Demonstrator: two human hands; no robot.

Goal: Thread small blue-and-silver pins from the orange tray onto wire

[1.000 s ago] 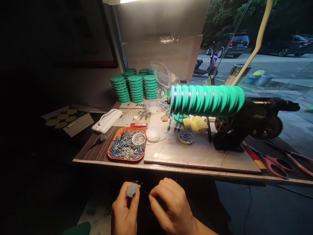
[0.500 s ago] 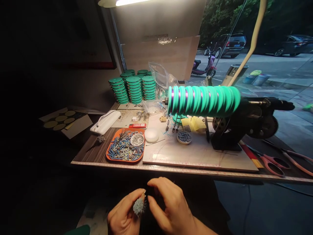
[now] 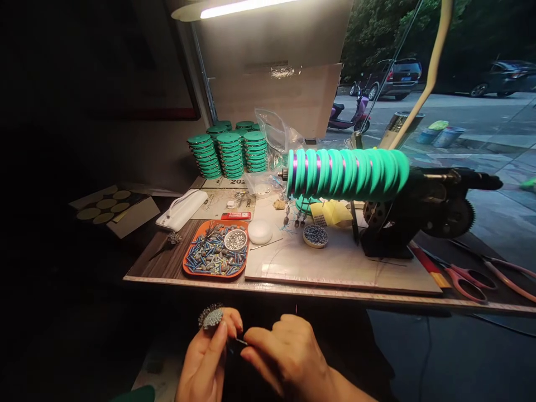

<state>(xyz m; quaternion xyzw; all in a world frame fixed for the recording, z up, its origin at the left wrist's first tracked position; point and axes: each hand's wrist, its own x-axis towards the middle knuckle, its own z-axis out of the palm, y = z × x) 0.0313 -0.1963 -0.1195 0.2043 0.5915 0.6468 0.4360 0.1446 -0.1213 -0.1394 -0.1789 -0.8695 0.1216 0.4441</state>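
Note:
In front of the table edge, my left hand [image 3: 207, 354] is closed on a tight round bundle of small grey-tipped pieces [image 3: 212, 318] with a dark spiky fringe. My right hand [image 3: 288, 349] sits close beside it, thumb and forefinger pinched together. Between the two hands a thin dark rod [image 3: 242, 341] reaches to the right fingertips; its full length is hidden. Nearest on the table is an orange tray [image 3: 184, 270] of blue, grey and yellowish small pieces, with a white cup of silvery bits [image 3: 235, 240] inside.
Bright green foam rings [image 3: 347, 173] line a spindle on a black geared winder [image 3: 387, 237]. Behind stand stacks of green discs [image 3: 229, 156]. A round dish of dark beads [image 3: 315, 236], a white lid [image 3: 260, 230], scissors [image 3: 467, 282] and a white case [image 3: 182, 209] lie on the table.
My left hand has turned and shifted the bundle up and to the left. My right thumb and forefinger, apart before, have closed at the end of the thin rod.

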